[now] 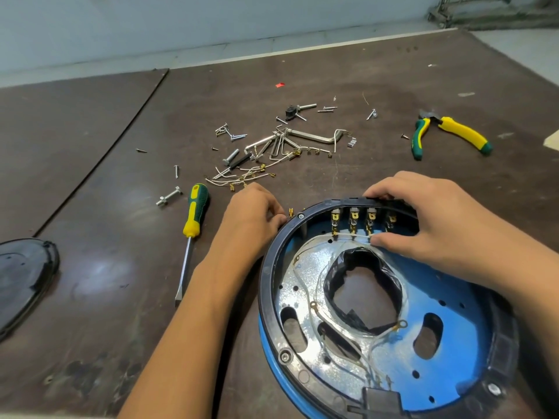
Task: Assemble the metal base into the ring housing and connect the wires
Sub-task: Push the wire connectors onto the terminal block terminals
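The black and blue ring housing (272, 297) lies on the table at lower right, with the shiny metal base (298, 300) seated inside it. White wires (311, 297) loop over the base around a central hole lined with black tape. A row of brass terminals (354, 220) lines the far inner wall. My right hand (429, 219) grips the housing's far rim, its thumb pressing a white wire just below the terminals. My left hand (254, 213) rests curled against the housing's left outer rim, next to a loose brass connector (291, 212); whether the fingers pinch anything is hidden.
A green and yellow screwdriver (193, 228) lies left of my left arm. Loose screws, bolts, metal brackets and spare wires (272, 146) are scattered beyond the hands. Pliers (447, 134) lie at far right. A black cover (24, 276) sits at the left edge.
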Demonstrator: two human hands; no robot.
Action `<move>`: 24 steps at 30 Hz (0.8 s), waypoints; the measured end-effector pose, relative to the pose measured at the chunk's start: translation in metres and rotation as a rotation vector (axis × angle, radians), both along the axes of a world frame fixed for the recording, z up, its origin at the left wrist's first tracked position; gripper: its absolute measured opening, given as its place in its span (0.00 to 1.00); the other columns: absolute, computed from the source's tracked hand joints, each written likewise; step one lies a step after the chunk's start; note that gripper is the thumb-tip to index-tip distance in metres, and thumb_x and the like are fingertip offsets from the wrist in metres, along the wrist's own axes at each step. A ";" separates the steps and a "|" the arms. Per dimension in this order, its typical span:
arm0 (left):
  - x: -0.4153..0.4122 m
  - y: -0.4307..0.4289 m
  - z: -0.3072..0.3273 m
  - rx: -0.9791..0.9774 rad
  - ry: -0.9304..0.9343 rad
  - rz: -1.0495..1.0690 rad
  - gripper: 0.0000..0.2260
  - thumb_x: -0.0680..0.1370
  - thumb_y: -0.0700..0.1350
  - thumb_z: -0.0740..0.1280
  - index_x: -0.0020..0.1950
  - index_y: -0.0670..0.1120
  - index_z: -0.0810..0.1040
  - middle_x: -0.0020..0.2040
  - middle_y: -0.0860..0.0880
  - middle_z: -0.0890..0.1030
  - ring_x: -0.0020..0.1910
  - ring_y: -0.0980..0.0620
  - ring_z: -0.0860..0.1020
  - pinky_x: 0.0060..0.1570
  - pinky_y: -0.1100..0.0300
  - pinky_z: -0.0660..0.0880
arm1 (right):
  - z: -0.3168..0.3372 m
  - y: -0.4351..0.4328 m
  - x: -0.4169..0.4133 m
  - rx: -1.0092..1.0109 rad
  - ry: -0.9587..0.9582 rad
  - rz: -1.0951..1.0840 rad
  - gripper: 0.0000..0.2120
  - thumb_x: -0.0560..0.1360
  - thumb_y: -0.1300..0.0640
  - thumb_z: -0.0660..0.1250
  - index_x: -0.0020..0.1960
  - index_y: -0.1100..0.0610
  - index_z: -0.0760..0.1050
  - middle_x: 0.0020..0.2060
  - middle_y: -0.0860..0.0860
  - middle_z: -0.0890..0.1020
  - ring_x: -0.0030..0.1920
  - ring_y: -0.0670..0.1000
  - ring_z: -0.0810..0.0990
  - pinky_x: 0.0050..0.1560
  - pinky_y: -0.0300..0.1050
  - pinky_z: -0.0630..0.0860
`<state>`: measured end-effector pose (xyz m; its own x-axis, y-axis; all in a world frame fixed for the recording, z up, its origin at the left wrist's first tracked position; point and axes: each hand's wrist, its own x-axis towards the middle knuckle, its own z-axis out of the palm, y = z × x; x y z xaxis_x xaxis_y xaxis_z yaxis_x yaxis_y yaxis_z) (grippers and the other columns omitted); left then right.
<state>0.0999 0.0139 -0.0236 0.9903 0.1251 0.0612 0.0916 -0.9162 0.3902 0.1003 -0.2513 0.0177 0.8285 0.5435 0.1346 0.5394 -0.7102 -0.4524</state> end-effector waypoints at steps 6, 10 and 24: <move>0.003 -0.009 0.000 -0.020 -0.018 0.050 0.05 0.81 0.43 0.63 0.46 0.48 0.77 0.55 0.47 0.76 0.56 0.45 0.76 0.56 0.53 0.71 | 0.001 0.001 -0.001 0.008 0.006 -0.005 0.25 0.68 0.49 0.78 0.64 0.45 0.75 0.52 0.43 0.77 0.52 0.44 0.76 0.53 0.39 0.68; -0.011 -0.008 0.016 -0.354 -0.281 0.050 0.05 0.81 0.42 0.63 0.47 0.46 0.77 0.42 0.51 0.80 0.43 0.52 0.78 0.49 0.51 0.76 | 0.001 0.000 0.000 -0.001 0.007 -0.002 0.25 0.69 0.48 0.78 0.64 0.45 0.75 0.52 0.43 0.77 0.52 0.44 0.75 0.53 0.40 0.69; -0.038 -0.040 0.059 -0.124 -0.112 -0.353 0.04 0.74 0.51 0.74 0.44 0.54 0.81 0.42 0.58 0.78 0.42 0.60 0.77 0.47 0.56 0.77 | -0.002 -0.001 0.002 0.011 0.010 0.004 0.24 0.70 0.42 0.71 0.64 0.44 0.74 0.51 0.42 0.76 0.51 0.42 0.75 0.49 0.36 0.68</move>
<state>0.0614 -0.0262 0.0355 0.9617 -0.2087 0.1776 -0.2703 -0.8290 0.4895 0.1022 -0.2527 0.0152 0.8276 0.5455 0.1323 0.5378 -0.7030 -0.4654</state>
